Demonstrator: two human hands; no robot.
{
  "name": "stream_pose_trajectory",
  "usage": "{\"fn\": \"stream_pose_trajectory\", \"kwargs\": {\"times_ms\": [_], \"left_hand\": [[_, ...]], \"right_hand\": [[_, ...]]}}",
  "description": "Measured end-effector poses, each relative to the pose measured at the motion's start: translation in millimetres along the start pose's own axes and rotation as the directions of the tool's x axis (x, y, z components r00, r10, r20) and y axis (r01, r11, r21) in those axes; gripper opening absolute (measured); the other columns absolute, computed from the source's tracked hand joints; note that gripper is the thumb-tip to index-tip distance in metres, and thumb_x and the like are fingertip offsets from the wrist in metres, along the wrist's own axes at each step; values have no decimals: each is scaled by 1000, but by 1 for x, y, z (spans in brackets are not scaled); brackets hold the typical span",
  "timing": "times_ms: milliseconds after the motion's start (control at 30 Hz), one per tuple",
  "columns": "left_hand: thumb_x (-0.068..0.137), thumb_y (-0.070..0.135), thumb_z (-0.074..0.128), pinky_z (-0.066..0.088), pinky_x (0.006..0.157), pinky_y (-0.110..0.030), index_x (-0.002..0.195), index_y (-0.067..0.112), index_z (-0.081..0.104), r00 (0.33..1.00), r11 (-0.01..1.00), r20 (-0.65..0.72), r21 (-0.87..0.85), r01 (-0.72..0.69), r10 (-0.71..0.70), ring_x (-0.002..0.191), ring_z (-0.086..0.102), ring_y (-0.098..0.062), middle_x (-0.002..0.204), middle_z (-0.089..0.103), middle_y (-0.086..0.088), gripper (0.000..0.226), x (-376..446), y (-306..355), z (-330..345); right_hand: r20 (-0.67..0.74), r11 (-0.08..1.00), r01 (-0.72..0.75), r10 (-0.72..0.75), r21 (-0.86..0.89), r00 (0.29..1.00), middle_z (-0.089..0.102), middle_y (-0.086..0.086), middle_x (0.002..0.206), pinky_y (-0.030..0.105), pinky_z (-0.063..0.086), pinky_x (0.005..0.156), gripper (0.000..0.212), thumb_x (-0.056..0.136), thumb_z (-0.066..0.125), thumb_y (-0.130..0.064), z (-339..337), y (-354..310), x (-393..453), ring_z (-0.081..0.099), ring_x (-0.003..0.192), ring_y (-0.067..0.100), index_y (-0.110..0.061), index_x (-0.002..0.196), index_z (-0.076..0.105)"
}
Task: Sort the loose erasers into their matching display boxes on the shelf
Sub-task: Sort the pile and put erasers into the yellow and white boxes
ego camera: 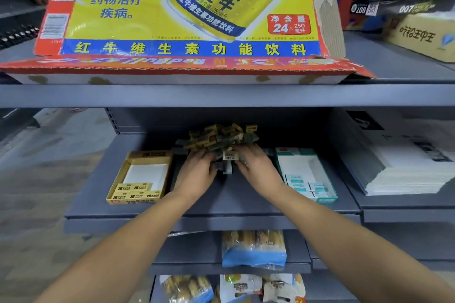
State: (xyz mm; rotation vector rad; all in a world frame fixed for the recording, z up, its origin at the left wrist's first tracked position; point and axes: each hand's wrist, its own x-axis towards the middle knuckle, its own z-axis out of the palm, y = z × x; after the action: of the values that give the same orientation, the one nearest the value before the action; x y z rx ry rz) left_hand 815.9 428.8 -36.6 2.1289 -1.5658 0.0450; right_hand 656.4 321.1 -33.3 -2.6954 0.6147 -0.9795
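Head view: at frame centre I see my left hand (pixel 197 172) and right hand (pixel 256 167) curled around the near edge of the loose erasers (pixel 216 140), heaped pointing every way on the shelf (pixel 221 202) between the yellow box (pixel 140 177) and teal box (pixel 307 174), both long-axis front-to-back.

Above where my hands reach I see a flattened yellow drink carton (pixel 187 29) on the upper shelf. Right of them lies a stack of papers (pixel 403 167). Below them sit bagged snacks (pixel 253 248).
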Motion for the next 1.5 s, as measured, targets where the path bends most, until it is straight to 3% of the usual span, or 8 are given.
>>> {"fn": "stream_pose_trajectory", "kwargs": {"times_ms": [133, 267, 433, 700, 900, 1100, 1300, 1500], "left_hand": [[88, 11, 57, 49, 91, -40, 124, 17, 60, 999, 999, -31, -27, -32, 31, 115, 53, -27, 123, 60, -4, 37, -6, 9, 0], [88, 9, 59, 47, 89, -35, 128, 15, 57, 997, 996, -36, -58, -64, 62, 113, 55, -25, 124, 59, -4, 41, -11, 15, -1], [88, 22, 67, 51, 87, -39, 131, 15, 55, 991, 984, -19, -116, -136, 135, 112, 57, -21, 124, 58, -2, 45, -14, 21, 0], [90, 13, 63, 52, 81, -40, 125, 13, 61, 982, 973, -50, -135, -189, 184, 103, 60, -21, 115, 60, -1, 35, -11, 22, 0], [91, 14, 62, 51, 82, -41, 125, 11, 60, 985, 976, -53, -133, -172, 166, 104, 58, -22, 114, 59, -2, 34, -10, 24, -1], [90, 19, 65, 51, 81, -40, 122, 12, 61, 987, 980, -61, -127, -156, 149, 102, 58, -21, 113, 59, -1, 33, -10, 26, -1], [89, 19, 65, 51, 78, -41, 118, 13, 62, 988, 981, -64, -125, -150, 143, 100, 58, -20, 111, 59, -1, 30, -10, 27, -2], [85, 27, 70, 51, 73, -40, 103, 13, 64, 988, 983, -48, -107, -150, 146, 93, 59, -19, 103, 60, 1, 24, -10, 29, -1]], "right_hand": [[20, 996, -50, 49, 68, 999, 62, 8, 120, 32, 47, 95, 39, 87, 64, -5, -4, -1, -7, 56, 116, 24, -11, 125, 60], [79, 944, -191, 176, 270, 981, 68, 1, 114, 10, 42, 87, 28, 93, 57, -10, -8, -6, -13, 62, 104, 12, -14, 120, 65], [145, 875, -322, 288, 361, 947, 69, 4, 109, 27, 51, 88, 25, 98, 50, -14, -10, -7, -16, 65, 94, 14, -11, 120, 63], [267, 720, -469, 385, 512, 883, 65, -1, 98, 24, 53, 81, 33, 91, 64, -20, -13, -4, -22, 65, 86, 11, -16, 122, 55], [236, 757, -450, 383, 474, 893, 61, -8, 89, 14, 48, 71, 32, 87, 68, -17, -14, -5, -22, 59, 77, 4, -19, 116, 56], [294, 602, -544, 468, 585, 834, 68, 8, 99, 35, 54, 86, 17, 88, 67, -17, -8, -2, -16, 66, 95, 22, -22, 102, 59], [313, 515, -564, 495, 646, 811, 67, 15, 101, 27, 55, 79, 20, 91, 62, -10, -9, -4, -15, 68, 88, 20, -12, 110, 57], [442, 189, -620, 548, 761, 710, 65, 16, 111, 38, 57, 85, 17, 95, 54, -5, -14, -14, -8, 66, 100, 26, -9, 111, 58]]}}
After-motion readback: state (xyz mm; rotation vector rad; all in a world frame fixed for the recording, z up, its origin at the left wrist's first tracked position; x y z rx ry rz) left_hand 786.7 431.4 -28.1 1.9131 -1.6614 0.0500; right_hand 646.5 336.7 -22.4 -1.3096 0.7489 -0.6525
